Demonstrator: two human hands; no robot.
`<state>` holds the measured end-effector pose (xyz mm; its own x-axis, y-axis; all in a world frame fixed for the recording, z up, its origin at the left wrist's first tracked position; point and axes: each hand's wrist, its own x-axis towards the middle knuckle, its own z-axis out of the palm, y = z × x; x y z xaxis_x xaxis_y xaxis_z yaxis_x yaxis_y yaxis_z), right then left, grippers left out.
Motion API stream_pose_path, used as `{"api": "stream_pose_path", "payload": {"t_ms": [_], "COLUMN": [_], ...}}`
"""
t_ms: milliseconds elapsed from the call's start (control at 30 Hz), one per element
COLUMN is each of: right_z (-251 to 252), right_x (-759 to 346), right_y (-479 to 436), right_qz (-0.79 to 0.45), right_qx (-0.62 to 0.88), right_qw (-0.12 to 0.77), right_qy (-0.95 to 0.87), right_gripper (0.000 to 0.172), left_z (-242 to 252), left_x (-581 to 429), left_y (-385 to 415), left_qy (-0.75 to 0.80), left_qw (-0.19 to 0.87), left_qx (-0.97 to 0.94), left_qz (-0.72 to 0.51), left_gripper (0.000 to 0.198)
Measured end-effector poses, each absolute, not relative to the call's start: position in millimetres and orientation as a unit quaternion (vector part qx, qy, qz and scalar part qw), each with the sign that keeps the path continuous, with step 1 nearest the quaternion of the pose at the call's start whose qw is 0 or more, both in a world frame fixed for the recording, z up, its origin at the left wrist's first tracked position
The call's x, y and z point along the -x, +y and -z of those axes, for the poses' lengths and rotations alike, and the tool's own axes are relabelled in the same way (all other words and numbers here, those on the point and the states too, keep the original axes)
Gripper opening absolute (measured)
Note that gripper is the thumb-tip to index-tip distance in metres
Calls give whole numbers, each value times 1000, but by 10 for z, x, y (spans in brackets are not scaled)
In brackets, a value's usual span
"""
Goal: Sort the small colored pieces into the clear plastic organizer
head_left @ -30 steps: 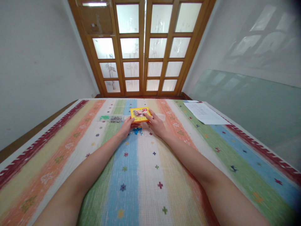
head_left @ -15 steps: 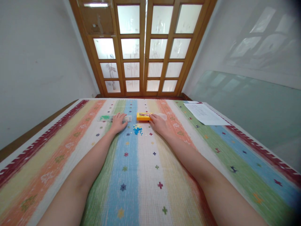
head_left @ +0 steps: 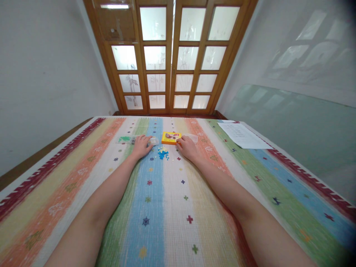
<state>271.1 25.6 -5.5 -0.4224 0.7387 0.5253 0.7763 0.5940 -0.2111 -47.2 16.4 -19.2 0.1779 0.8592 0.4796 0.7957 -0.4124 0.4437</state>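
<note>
My right hand (head_left: 187, 147) has its fingers on the right end of a flat yellow box (head_left: 170, 138), which shows a printed top face. My left hand (head_left: 142, 147) rests over a long clear plastic case (head_left: 131, 140) with small green pieces (head_left: 124, 139) in its left part. Clear plastic shows between my left thumb and fingers, so that hand appears closed on the case. On the cloth between and just in front of my hands lies a small heap of blue pieces (head_left: 162, 154) with pale yellow pieces (head_left: 162, 149). Translucent plastic (head_left: 193, 138) lies partly hidden behind my right hand.
A striped, patterned cloth (head_left: 175, 207) covers the table. White printed sheets (head_left: 241, 135) lie at the far right. Beyond the table stand glazed wooden doors (head_left: 170, 74), and a greenish glass panel (head_left: 289, 122) leans along the right wall.
The yellow box has tipped so its printed top faces me more. Clear plastic at my left fingertips reaches slightly farther right. My left fingers are closer together; both arms have barely moved.
</note>
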Motion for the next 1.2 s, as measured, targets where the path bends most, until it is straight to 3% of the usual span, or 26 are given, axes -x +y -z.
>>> {"api": "stream_pose_path", "payload": {"t_ms": [267,467,867,1200], "right_z": [36,23,67,42], "right_x": [-2585,-2514,-2500,-2440], "right_y": [163,102,113,62], "right_qz": [19,28,26,116], "right_qx": [318,276,286,334], "right_qw": [337,314,289,284], "right_qy": [-886,-908,-913,-891], "right_gripper": [25,31,37,31], "left_z": [-41,-72,30,48], "left_x": [47,-306,-368,-445], "left_y": [-133,-286,-263,-322], "left_qy": [443,443,501,497], "left_qw": [148,208,243,207], "left_qx": [-787,-730,-672,-712], "left_qz": [-403,-477,-487,-451], "left_gripper": [55,51,51,53]}}
